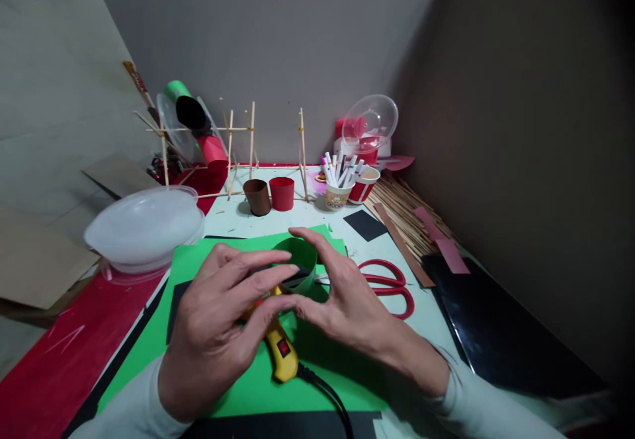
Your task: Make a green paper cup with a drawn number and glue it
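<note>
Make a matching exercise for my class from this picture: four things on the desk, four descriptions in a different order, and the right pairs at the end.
Column one
1. Marker pens
2. Green paper tube
3. Scissors
4. Tool with a cord

Column two
A. Red handles, to the right of the tube
B. Yellow body with a black cord
C. Standing in a patterned paper cup
D. Between the left hand and the right hand

Right pairs: 1-C, 2-D, 3-A, 4-B
</note>
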A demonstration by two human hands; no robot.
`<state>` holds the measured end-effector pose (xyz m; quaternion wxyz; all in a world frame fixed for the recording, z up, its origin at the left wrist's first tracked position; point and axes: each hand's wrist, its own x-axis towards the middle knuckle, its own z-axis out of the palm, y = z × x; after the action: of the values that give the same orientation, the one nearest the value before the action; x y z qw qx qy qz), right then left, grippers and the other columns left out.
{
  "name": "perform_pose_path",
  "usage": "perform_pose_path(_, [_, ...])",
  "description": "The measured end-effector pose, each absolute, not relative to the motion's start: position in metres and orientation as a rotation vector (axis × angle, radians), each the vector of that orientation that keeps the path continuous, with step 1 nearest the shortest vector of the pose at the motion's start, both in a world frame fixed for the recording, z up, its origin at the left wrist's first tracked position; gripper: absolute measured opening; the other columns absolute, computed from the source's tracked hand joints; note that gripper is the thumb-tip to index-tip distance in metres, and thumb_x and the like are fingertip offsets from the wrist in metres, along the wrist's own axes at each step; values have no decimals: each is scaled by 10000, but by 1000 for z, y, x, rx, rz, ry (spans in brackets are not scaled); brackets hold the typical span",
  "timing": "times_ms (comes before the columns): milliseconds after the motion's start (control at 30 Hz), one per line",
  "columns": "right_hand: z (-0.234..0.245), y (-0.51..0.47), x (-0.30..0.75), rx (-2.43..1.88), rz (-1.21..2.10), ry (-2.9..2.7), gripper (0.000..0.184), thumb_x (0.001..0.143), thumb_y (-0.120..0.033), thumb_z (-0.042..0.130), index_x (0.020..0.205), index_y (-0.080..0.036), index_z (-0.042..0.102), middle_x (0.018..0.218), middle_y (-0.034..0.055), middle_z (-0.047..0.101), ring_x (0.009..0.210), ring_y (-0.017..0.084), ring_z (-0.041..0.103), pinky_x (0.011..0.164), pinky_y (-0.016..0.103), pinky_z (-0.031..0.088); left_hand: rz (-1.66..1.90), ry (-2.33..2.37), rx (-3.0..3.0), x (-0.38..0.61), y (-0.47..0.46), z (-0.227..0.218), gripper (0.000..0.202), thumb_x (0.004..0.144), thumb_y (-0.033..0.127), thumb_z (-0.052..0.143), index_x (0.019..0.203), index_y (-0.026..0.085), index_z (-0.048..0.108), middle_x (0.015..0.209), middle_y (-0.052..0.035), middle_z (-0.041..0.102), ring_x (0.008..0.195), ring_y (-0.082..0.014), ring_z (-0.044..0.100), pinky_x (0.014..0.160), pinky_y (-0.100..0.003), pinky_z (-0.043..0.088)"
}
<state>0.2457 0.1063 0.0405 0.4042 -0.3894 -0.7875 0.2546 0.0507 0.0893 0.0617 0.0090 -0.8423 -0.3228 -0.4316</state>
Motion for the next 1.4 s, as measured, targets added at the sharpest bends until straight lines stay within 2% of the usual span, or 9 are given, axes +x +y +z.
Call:
perform_pose_path(133, [36,104,245,-919,562,-2060,681,913,-383,683,1468,-88,420,1424,182,589,1301,258,572,1087,390,480,-1390,-936,-2686,51,92,61,264,898,30,657,1095,201,696,960,-7,719,848,-145,515,751,-299,435])
perform_pose_path(300, [34,104,245,-913,553,-2095,683,910,-350,687,1490,-141,393,1448,157,572,1289,260,568,1073,402,479,-1445,-899,-2726,52,91,58,334,866,-30,657,1094,209,706,867,1,703,827,-151,502,720,-279,441])
perform_pose_path(367, [36,107,247,-933,582,-2095,684,901,-343,695,1487,-157,396,1442,148,577,1276,271,573,1072,422,475,-1457,-924,-2738,53,91,58,344,876,-3,657,1111,245,700,918,4,715,849,-158,517,747,-289,448])
perform_pose_path(533, [44,128,263,-1075,631,-1969,719,860,-407,745,1457,-168,424,1424,148,586,1286,301,571,1066,434,463,-1512,-1195,-2706,46,93,58,472,944,183,627,1368,383,572,1306,16,656,1111,-197,570,973,-351,412])
perform_pose_path(633, [46,146,285,-1243,557,-1893,768,827,-347,767,1476,-195,385,1443,145,561,1267,302,570,1051,447,454,-1603,-1256,-2648,38,99,57,434,948,210,614,1326,425,609,1230,40,675,1078,-204,590,966,-347,413])
perform_pose_path(900, [40,154,305,-1397,581,-1968,690,820,-199,736,1435,-143,427,1212,154,667,1085,281,633,927,447,502,-1612,-1265,-2676,38,103,48,270,946,238,625,1176,365,684,1125,42,724,1033,-177,640,968,-325,420])
perform_pose_path(1133, [33,156,306,-1369,513,-2019,833,803,-141,734,1523,-136,315,1542,247,444,1399,325,465,1129,503,384,-1593,-1249,-2673,42,101,53,241,949,226,608,1130,351,705,1056,52,754,962,-159,663,908,-311,446])
perform_pose_path(1267, [42,155,319,-1316,477,-2025,922,824,-236,765,1587,-199,248,1636,200,338,1499,311,355,1204,520,308,-1633,-1256,-2674,44,98,57,234,952,224,600,1112,356,709,1024,42,756,929,-176,655,867,-333,459])
perform_pose_path(1400, [58,152,325,-1247,343,-1963,787,911,-413,702,1570,-213,322,1608,173,405,1487,298,384,1200,527,326,-1641,-1269,-2649,46,96,58,221,947,218,609,1087,351,717,1010,41,761,906,-178,656,842,-341,473])
